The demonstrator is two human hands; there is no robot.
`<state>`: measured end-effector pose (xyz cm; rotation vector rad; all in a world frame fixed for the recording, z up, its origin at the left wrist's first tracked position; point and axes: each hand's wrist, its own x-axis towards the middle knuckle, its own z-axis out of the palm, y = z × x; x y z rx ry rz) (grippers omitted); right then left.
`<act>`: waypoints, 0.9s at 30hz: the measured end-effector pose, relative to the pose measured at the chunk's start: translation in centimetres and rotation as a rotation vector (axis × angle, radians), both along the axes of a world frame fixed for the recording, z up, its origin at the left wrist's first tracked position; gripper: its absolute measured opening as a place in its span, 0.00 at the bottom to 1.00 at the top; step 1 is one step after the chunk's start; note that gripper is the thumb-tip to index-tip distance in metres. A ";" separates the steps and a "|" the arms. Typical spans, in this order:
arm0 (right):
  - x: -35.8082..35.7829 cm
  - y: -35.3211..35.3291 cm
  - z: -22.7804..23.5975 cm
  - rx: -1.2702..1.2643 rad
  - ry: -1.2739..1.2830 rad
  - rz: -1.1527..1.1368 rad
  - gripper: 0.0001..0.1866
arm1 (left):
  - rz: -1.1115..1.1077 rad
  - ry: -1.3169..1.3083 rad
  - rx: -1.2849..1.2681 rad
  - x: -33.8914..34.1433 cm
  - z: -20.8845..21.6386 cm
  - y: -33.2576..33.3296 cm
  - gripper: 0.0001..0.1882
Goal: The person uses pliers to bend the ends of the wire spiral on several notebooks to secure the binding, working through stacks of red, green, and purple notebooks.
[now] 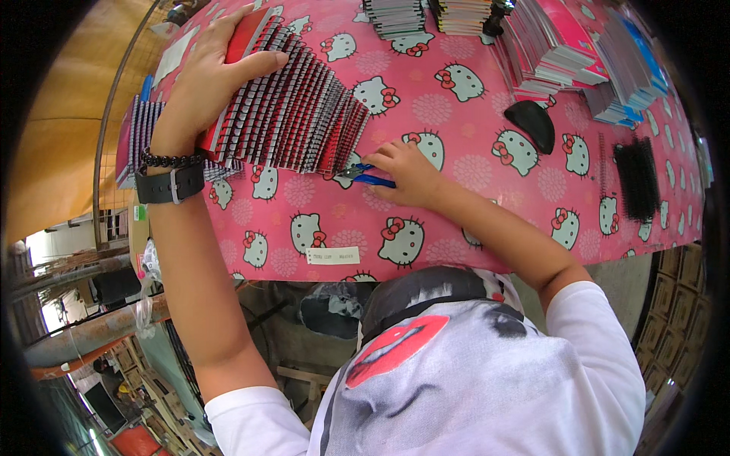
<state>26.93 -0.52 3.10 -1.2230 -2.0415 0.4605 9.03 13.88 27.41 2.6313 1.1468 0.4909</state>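
Lying nearest the body, at seven o'clock from the middle of the tabletop, a small white rectangular paper strip rests on the pink tablecloth printed with white cat faces and red bows. Past it, at eight o'clock, the right hand is closed around blue-handled metal pliers. Their tip points toward nine o'clock, at the near corner of a slanting stack of red-covered spiral notebooks with dark coils; whether it touches a coil I cannot tell. The stack spreads between nine and ten o'clock, coil edges in close rows. Between three and four lies a bundle of thin black spiral coils. Purplish spiral notebooks sit at nine, beyond the left wrist with its black-strapped watch. A smooth black half-round object lies at three. Farther up, toward ten, the left hand is spread open over the red notebooks, thumb stretched across their coils. Farthest off, stacked pink-covered books stand at two and stacked blue-covered books just beyond two.
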 end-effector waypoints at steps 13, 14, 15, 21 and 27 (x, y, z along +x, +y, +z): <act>-0.4 -0.2 0.5 0.138 -0.059 -0.022 0.22 | 0.020 -0.014 -0.042 0.0 0.1 -0.4 0.38; -0.5 -0.1 0.5 0.148 -0.069 -0.011 0.21 | 0.014 -0.014 -0.043 0.0 0.1 -0.4 0.38; -0.5 -0.1 0.5 -0.006 0.003 0.017 0.20 | 0.022 0.010 0.003 -0.1 0.1 -0.3 0.38; 0.6 2.9 1.4 -0.806 0.270 0.152 0.18 | 0.016 0.044 0.102 -0.1 -0.4 0.5 0.41; -0.6 0.2 0.7 0.103 -0.159 -0.063 0.18 | 0.040 0.040 0.109 -0.5 -0.3 0.2 0.44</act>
